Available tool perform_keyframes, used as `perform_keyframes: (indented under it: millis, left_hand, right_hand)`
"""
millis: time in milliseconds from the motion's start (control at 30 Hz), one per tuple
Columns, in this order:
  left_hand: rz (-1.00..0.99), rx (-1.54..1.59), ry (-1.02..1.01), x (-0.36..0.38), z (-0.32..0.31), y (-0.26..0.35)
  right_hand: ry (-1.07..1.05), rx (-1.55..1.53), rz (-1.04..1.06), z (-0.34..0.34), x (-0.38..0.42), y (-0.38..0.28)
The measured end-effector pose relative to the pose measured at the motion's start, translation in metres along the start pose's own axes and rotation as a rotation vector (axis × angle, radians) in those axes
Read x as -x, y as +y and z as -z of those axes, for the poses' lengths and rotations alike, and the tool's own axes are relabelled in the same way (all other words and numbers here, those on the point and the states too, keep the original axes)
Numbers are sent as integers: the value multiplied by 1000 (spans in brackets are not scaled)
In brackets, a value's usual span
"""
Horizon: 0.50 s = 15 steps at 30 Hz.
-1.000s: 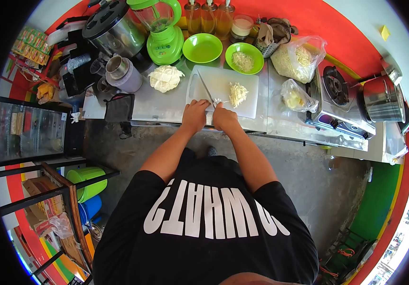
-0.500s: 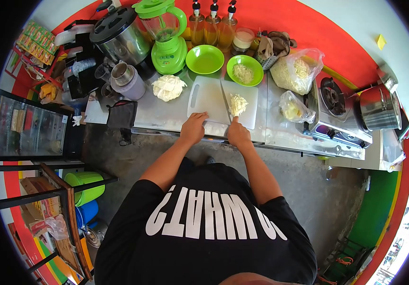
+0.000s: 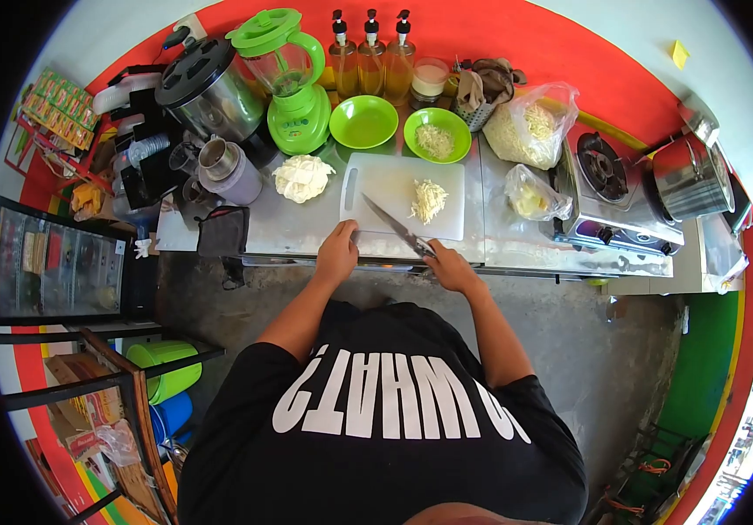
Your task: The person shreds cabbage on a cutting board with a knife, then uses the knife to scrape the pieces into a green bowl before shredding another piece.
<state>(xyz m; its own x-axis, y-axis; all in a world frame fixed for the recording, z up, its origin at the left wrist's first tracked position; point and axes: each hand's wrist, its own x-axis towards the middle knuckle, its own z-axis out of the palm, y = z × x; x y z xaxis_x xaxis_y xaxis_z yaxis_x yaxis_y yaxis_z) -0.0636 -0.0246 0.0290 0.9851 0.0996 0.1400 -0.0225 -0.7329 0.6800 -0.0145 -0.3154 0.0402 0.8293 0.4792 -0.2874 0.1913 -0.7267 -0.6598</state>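
Note:
My right hand (image 3: 453, 266) is wrapped round the handle of a knife (image 3: 396, 224), just off the front edge of the white cutting board (image 3: 376, 182). The blade slants up and left over the board's front part. On the right half of the board lies a small heap of pale shredded vegetable (image 3: 429, 201), which looks like cabbage. My left hand (image 3: 337, 254) has its fingers closed at the board's front left corner. Left of the board sits a pale cut head of cabbage (image 3: 303, 178). Behind the board stand a bare green bowl (image 3: 363, 122) and another green bowl (image 3: 459, 156) holding pale shreds.
A green blender (image 3: 298, 118), pump bottles (image 3: 370, 68) and a jar (image 3: 429, 80) stand along the wall. To the right are a plastic bag of shreds (image 3: 529, 131), a smaller bag (image 3: 536, 194), a gas stove (image 3: 608, 210) and a large pot (image 3: 693, 179). A dark pouch (image 3: 223, 232) lies at left.
The knife has come off the heap towards me and swung its tip to the left. My right hand has drawn back past the board's front edge. My left hand has shifted slightly left.

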Motion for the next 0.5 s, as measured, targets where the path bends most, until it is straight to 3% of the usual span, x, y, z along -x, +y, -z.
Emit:
perform_keyframes:
  millis: [200,500]
  left_hand:
    - [-8,47,65,-1,-4,-7]
    - [-27,102,34,-14,-6,-30]
  right_hand:
    - [164,78,-196,12,12,17]
    - [256,10,-112,22,9,-7]
